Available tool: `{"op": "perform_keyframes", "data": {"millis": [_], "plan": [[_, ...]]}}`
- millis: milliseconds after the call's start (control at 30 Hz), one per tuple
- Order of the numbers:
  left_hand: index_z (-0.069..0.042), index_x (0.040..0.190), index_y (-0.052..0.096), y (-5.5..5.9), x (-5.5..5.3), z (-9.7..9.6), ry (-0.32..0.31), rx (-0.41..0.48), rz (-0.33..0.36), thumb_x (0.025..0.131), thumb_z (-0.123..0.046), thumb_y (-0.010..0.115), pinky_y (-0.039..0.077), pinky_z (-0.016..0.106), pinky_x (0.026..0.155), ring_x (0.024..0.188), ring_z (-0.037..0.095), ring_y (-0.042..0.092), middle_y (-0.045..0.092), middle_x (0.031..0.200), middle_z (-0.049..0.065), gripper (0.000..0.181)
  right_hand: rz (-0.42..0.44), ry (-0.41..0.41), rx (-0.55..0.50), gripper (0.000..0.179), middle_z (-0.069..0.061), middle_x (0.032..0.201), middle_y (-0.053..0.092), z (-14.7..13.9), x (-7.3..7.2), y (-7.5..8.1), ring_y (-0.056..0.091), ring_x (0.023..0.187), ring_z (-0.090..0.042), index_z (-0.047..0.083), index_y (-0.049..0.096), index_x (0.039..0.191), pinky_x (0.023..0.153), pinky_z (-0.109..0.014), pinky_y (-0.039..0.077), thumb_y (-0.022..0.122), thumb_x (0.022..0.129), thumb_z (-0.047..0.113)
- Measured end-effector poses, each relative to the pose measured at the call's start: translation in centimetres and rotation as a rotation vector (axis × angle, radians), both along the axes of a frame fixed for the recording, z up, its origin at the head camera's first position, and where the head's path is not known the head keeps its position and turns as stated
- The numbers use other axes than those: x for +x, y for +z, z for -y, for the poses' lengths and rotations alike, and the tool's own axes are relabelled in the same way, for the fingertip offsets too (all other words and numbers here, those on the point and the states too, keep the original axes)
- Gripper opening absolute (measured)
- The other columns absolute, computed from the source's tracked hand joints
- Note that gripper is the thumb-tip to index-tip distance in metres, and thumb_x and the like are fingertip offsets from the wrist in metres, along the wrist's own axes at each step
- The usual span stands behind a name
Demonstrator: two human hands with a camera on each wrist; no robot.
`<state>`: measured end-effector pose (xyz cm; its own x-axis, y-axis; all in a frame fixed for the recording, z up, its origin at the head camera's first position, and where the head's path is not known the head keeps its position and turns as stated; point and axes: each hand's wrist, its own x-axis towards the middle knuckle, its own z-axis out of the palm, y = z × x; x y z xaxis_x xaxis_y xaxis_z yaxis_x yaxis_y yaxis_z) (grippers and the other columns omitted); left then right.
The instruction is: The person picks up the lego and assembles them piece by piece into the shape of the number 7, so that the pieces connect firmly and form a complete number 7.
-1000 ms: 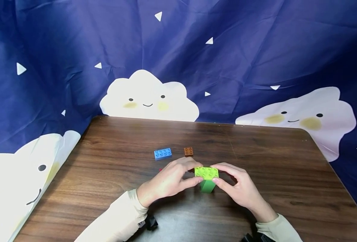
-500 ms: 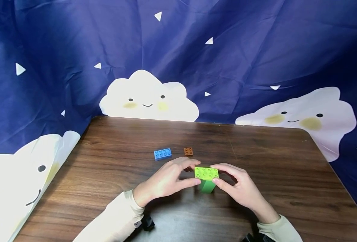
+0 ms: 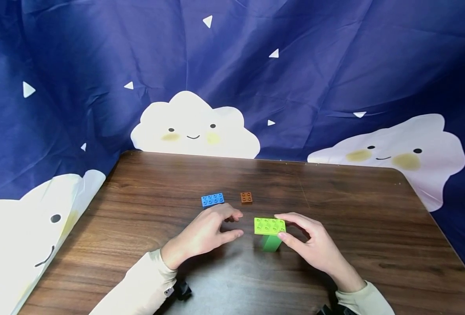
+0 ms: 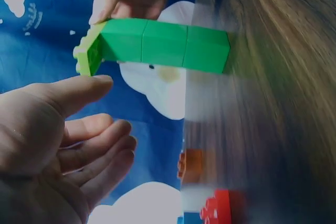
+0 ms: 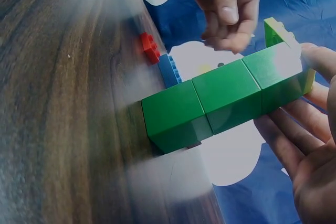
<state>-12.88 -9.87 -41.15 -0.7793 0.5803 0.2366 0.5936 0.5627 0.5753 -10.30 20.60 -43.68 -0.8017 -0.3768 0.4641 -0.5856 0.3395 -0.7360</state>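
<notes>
A tower of 3 green building bricks (image 4: 164,45) stands upright on the wooden table. On top sits a flat lime brick (image 3: 269,225), its left part jutting out past the tower. My right hand (image 3: 316,243) pinches the lime brick's right end between thumb and fingers. To the left of the tower, my left hand (image 3: 201,232) is apart from it, fingers loosely bent and nothing between them. Beyond that hand lie a blue brick (image 3: 212,199) and an orange-brown brick (image 3: 246,197). A red brick (image 4: 219,208) shows in both wrist views; my left hand hides it in the head view.
The dark wooden table (image 3: 358,205) ends at the back against a blue curtain (image 3: 232,52) with white clouds. Black straps with wrist cameras (image 3: 183,289) sit on both forearms.
My left hand has let go of the lime brick's left end and drawn away to the left. My right hand stays at the lime brick, and the tower has not moved.
</notes>
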Motion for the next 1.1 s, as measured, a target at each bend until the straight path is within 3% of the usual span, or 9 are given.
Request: {"op": "perform_keyframes", "data": {"millis": [133, 367, 700, 900, 1100], "plan": [[-0.003, 0.121, 0.075, -0.5, -0.1, 1.0, 0.067, -0.043, 0.022, 0.095, -0.021, 0.084, 0.061, 0.035, 0.089, 0.099, 0.019, 0.071, 0.077, 0.112, 0.004, 0.033, 0.003, 0.0, -0.005, 0.042, -0.01, 0.123, 0.076, 0.0, 0.0, -0.1, 0.069, 0.105, -0.003, 0.001, 0.072, 0.131, 0.086, -0.02, 0.059, 0.079, 0.091, -0.008], [-0.002, 0.118, 0.076, -1.8, -0.2, 2.6, 0.151, -0.138, -0.006, 0.093, -0.018, 0.086, 0.059, 0.036, 0.084, 0.095, 0.019, 0.068, 0.075, 0.109, 0.006, 0.031, 0.001, 0.003, -0.01, 0.041, -0.01, 0.123, 0.076, -0.1, 0.0, -0.1, 0.069, 0.102, -0.006, 0.005, 0.073, 0.131, 0.085, -0.02, 0.059, 0.079, 0.092, -0.006], [-0.001, 0.116, 0.074, -3.4, -0.6, 4.2, 0.157, -0.238, -0.085, 0.088, -0.019, 0.09, 0.055, 0.037, 0.082, 0.089, 0.017, 0.058, 0.068, 0.102, 0.007, 0.037, 0.01, 0.043, -0.033, 0.037, -0.006, 0.123, 0.076, 0.0, -0.1, -0.1, 0.07, 0.102, -0.012, 0.002, 0.072, 0.132, 0.087, -0.02, 0.059, 0.078, 0.095, -0.001], [0.002, 0.122, 0.073, -3.9, -0.8, 4.5, 0.159, -0.31, -0.061, 0.088, -0.027, 0.09, 0.053, 0.038, 0.083, 0.089, 0.017, 0.055, 0.064, 0.103, 0.007, 0.047, 0.023, 0.053, -0.035, 0.036, -0.005, 0.123, 0.076, -0.1, -0.2, -0.1, 0.07, 0.102, -0.014, 0.004, 0.072, 0.133, 0.087, -0.018, 0.058, 0.077, 0.097, 0.0], [-0.002, 0.115, 0.076, -4.2, -1.0, 4.3, 0.14, -0.309, -0.082, 0.089, -0.024, 0.09, 0.051, 0.036, 0.079, 0.086, 0.017, 0.053, 0.06, 0.098, 0.004, 0.037, 0.051, 0.043, -0.027, 0.037, -0.004, 0.124, 0.076, -0.2, -0.1, -0.2, 0.071, 0.102, -0.014, 0.009, 0.072, 0.133, 0.087, -0.018, 0.058, 0.077, 0.098, 0.002]]}}
